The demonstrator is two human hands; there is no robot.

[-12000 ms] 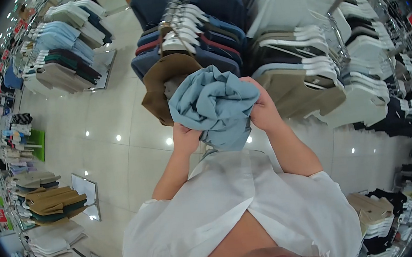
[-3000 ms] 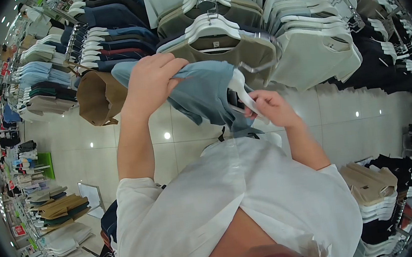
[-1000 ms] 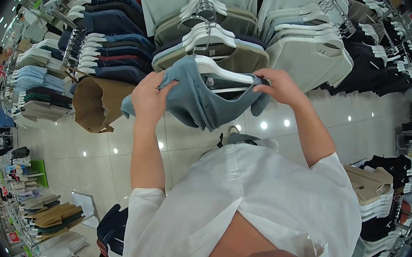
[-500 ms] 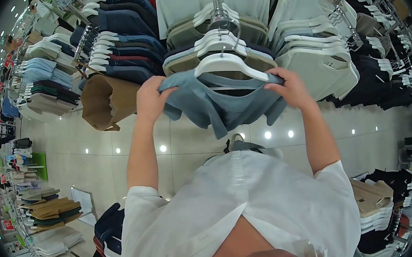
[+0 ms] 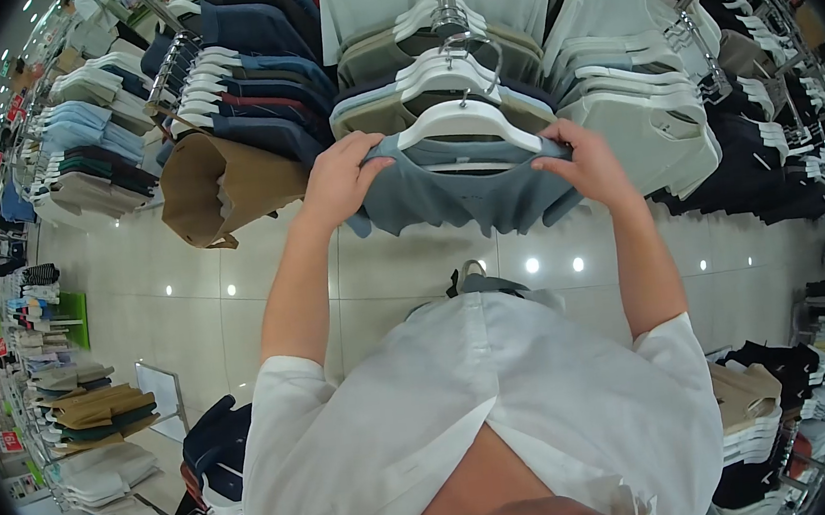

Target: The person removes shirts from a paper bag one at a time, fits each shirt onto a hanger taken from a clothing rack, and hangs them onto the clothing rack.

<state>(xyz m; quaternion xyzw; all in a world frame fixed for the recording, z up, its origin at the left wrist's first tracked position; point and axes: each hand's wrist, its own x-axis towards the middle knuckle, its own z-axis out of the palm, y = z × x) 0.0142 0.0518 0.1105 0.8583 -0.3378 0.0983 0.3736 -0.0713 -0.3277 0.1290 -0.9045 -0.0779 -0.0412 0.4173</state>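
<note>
A blue-grey garment (image 5: 471, 196) hangs on a white hanger (image 5: 467, 121) at the front of the middle rack, facing me. My left hand (image 5: 347, 176) pinches its shoulder at the left end. At the other shoulder, my right hand (image 5: 583, 161) grips the cloth between thumb and fingers, close to the hanger's end. Both shoulders of the garment lie over the hanger, and its neckline is open below the hanger bar. Right behind it, olive and dark garments (image 5: 378, 117) hang on more white hangers.
A brown paper bag (image 5: 248, 179) hangs at the left rack's front end, beside navy garments (image 5: 264, 137). Pale garments (image 5: 641, 133) hang on the right rack. Tiled floor (image 5: 374, 272) shows below. More clothes racks stand at both sides and at the lower left.
The blue-grey garment was bunched up, then partly on the hanger; now it spreads across both hanger ends. My right hand has moved from the hanger to the shoulder cloth.
</note>
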